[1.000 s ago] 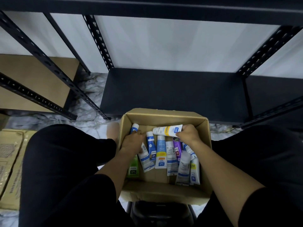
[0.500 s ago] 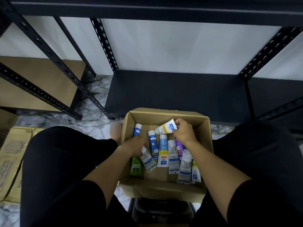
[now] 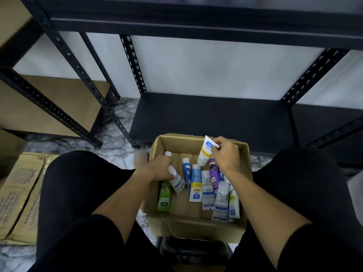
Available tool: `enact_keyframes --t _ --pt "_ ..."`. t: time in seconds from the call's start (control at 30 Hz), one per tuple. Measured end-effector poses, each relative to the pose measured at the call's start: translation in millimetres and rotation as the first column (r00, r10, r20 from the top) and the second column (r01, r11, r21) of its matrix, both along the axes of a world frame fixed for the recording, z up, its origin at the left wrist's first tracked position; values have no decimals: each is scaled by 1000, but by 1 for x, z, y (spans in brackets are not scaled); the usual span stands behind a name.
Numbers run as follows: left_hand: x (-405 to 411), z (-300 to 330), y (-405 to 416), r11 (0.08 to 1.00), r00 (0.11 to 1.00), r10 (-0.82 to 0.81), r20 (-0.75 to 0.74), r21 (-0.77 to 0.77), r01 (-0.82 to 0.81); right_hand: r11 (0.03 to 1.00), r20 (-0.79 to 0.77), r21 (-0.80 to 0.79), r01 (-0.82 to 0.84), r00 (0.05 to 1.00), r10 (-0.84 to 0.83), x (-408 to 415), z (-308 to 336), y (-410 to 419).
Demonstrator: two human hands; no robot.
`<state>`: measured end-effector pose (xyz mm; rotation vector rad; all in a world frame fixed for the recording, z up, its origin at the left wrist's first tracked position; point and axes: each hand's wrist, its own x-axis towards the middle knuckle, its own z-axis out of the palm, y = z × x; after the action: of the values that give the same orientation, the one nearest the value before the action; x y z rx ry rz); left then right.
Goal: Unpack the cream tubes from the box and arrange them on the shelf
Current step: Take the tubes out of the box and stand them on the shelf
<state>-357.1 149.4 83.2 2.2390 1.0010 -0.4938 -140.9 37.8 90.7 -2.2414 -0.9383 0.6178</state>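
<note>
Box holds loose tubes (green, blue, purple). Right hand pinches white-yellow tube above them; left hand grips white tube.

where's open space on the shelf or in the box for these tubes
The black shelf board between its perforated uprights behind the cardboard box is bare. In the box, a strip of floor between the green tube and blue-yellow tube is open; the right half is crowded.
</note>
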Motion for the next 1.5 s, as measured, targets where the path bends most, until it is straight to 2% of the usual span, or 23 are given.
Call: enact_keyframes --t 0.1,0.23,0.27,0.33,0.4,0.47,0.53,0.67,0.83,0.9,1.0,1.27,1.5 --pt "-7 12 5 989 977 140 162 -67 -130 1000 -3 26 4 1000 -4 2 16 -4" --pt "-18 18 11 928 880 359 310 -219 -301 999 75 45 25 997 -29 10 33 -10" --pt "-19 19 11 893 834 434 341 -283 -349 997 76 62 40 996 -44 12 35 -11" --pt "-17 26 7 762 680 627 380 -479 -436 993 55 89 72 995 -77 14 41 -13" --pt "-14 36 2 612 504 775 381 -650 -450 985 36 135 103 993 -109 15 50 -14" --pt "-12 44 1 525 369 845 388 -735 -430 975 9 189 119 992 -123 14 58 -15" --pt "-11 50 1 470 279 880 384 -789 -395 962 -31 242 127 992 -123 13 64 -16" --pt "-8 59 -3 415 192 909 371 -853 -316 951 -69 298 86 995 -68 7 74 -19" --pt "2 64 -8 382 135 924 358 -883 -273 936 -70 346 68 996 -46 2 83 -20" --pt "4 69 -8 392 142 919 367 -891 -230 930 -87 360 75 995 -46 1 87 -21" --pt "9 80 -11 430 178 899 401 -886 -174 930 -91 361 70 995 -40 2 97 -20" --pt "21 112 -15 541 221 830 513 -836 -93 924 94 379 -55 995 21 6 146 -16" --pt "28 154 -17 676 195 733 652 -729 -102 885 173 449 -120 984 45 5 197 -15"
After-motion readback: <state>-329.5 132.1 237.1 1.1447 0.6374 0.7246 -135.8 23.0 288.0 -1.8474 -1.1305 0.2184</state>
